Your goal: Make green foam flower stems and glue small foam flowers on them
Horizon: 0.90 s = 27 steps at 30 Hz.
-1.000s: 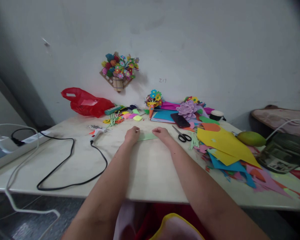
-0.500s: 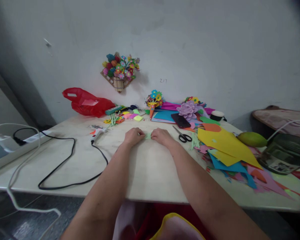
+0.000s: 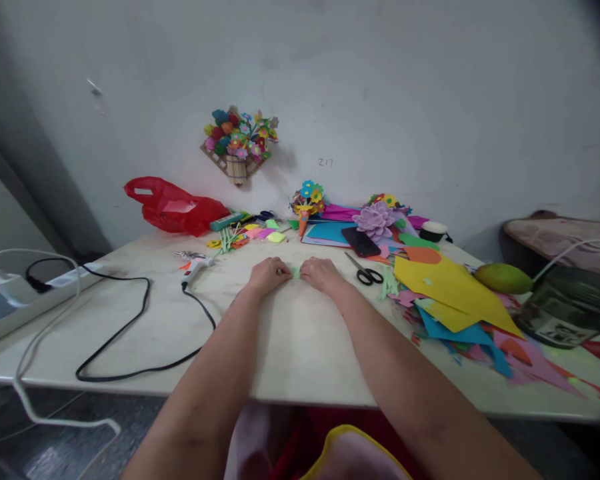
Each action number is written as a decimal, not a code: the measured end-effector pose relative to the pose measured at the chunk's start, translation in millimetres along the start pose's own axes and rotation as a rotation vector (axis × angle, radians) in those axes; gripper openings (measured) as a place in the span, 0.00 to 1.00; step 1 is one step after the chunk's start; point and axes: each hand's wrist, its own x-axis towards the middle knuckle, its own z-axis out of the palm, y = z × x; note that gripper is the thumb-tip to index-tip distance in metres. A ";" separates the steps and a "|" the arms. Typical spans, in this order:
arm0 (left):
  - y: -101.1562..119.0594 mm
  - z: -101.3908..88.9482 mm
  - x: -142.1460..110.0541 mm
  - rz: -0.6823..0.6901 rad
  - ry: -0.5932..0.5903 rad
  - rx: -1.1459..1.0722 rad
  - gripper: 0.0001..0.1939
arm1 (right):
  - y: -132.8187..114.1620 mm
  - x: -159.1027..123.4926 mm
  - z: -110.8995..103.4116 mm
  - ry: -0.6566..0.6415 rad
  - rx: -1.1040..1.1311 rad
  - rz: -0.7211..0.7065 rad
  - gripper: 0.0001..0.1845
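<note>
Two hands are meeting over a small pale green piece (image 3: 296,273), which is lying on the counter (image 3: 310,340) near the middle of the scene, between the scissors (image 3: 369,275) on the right and the glue gun (image 3: 195,269) on the left. The left hand (image 3: 270,275) is curling its fingers closed on the piece's left end, and the right hand (image 3: 321,273) is gripping the right end in the same way, though the exact finger contact is too small to make out. Judging by its look, the piece is thin craft foam or paper, so it should be handling as something very light, soft and bendy, not slippery but easy to crease or tear if pulled hard. Fingertips pinching gently at both ends, close to the counter, should be holding it best, with the middle being left free of pressure. Compared with the earliest frame, the hands are sitting closer together and the green showing between them is looking much shorter; against the middle frame, the gap is narrowing only slightly. The scissors and the glue gun are keeping their places.
</note>
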 end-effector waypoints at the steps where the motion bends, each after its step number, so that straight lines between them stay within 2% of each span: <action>1: 0.6 -0.6 -0.6 0.000 0.001 0.004 0.09 | -0.8 0.3 0.4 0.005 -0.013 -0.005 0.14; 6: 8.7 -7.0 -2.9 0.004 -0.025 0.059 0.09 | -0.6 2.8 6.5 0.031 -0.030 -0.008 0.14; 13: 15.7 -9.6 -1.1 0.131 -0.043 0.192 0.10 | 2.3 6.4 16.0 0.051 0.007 0.012 0.14; 21: 12.0 -4.2 -0.1 0.086 -0.018 0.170 0.10 | -2.3 4.6 17.8 0.091 -0.034 -0.032 0.14; 27: 4.1 0.1 1.4 0.085 0.021 0.124 0.08 | -1.6 7.0 22.2 0.086 -0.012 -0.010 0.15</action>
